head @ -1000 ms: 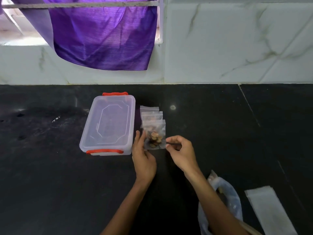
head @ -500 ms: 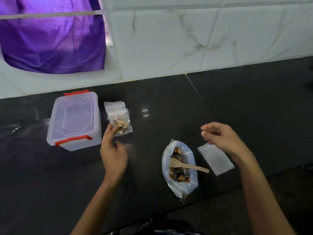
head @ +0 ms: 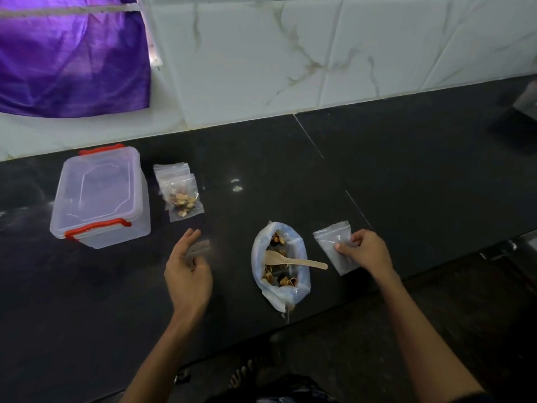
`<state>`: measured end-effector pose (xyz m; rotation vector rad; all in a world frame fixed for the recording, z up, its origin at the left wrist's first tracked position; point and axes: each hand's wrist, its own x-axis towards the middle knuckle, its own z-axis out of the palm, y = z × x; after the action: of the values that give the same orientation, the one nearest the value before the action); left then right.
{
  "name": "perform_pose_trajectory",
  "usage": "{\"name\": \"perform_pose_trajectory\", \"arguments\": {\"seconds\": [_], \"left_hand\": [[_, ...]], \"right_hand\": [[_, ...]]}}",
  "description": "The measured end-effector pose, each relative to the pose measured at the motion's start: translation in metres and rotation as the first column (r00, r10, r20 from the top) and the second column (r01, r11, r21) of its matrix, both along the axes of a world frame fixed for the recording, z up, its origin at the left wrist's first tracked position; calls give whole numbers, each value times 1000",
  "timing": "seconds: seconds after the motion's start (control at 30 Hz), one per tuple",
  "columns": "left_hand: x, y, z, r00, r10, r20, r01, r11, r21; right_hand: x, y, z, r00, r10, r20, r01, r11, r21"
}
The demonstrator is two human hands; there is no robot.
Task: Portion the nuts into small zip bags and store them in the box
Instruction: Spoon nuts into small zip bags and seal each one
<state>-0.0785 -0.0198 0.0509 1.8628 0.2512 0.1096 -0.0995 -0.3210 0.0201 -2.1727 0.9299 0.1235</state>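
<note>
A clear lidded box (head: 100, 196) with red clips stands at the left of the black counter. Right of it lie overlapping small zip bags filled with nuts (head: 180, 196). An open plastic bag of nuts (head: 280, 264) sits near the counter's front edge with a wooden spoon (head: 293, 258) resting in it. My right hand (head: 366, 253) pinches the edge of a stack of empty zip bags (head: 334, 244) lying beside the nut bag. My left hand (head: 187, 269) hovers open over the counter, below the filled bags, touching nothing.
A white marble-tiled wall (head: 319, 53) backs the black counter (head: 406, 170). A purple cloth (head: 69, 59) hangs at the upper left. The counter's front edge runs just below the nut bag, with the floor and bare feet (head: 244, 373) beneath.
My left hand let go of the filled bag and drew back toward me. My right hand came down from the air onto the empty zip bags and took hold of their edge.
</note>
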Motion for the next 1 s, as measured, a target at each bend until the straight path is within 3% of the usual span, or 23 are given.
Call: {"name": "perform_pose_trajectory", "arguments": {"seconds": [0.13,0.27,0.37,0.5,0.6,0.7,0.8,1.0], "left_hand": [[-6,4,1,1000,-6,-12,6,1000,1],[-10,8,12,1000,28,0,-28,1000,13],[-11,12,19,999,38,2,-38,999,-14],[-12,14,27,1000,-20,6,21,996,-83],[-13,10,32,972,-216,-92,185,946,-267],[-14,8,30,938,-255,-235,106,856,-507],[-11,13,26,955,-127,-268,-22,870,-492],[2,40,22,949,-71,-306,-66,908,-413]], "right_hand": [[1,-8,5,999,31,17,-33,996,77],[-1,-10,32,997,9,74,-28,965,262],[-1,5,71,976,-21,219,-52,945,323],[4,55,112,911,27,411,-210,889,408],[10,106,109,914,68,400,-312,746,588],[10,150,87,922,143,359,-360,658,662],[11,171,71,937,174,303,-346,582,736],[35,156,67,952,126,280,-288,683,671]]}}
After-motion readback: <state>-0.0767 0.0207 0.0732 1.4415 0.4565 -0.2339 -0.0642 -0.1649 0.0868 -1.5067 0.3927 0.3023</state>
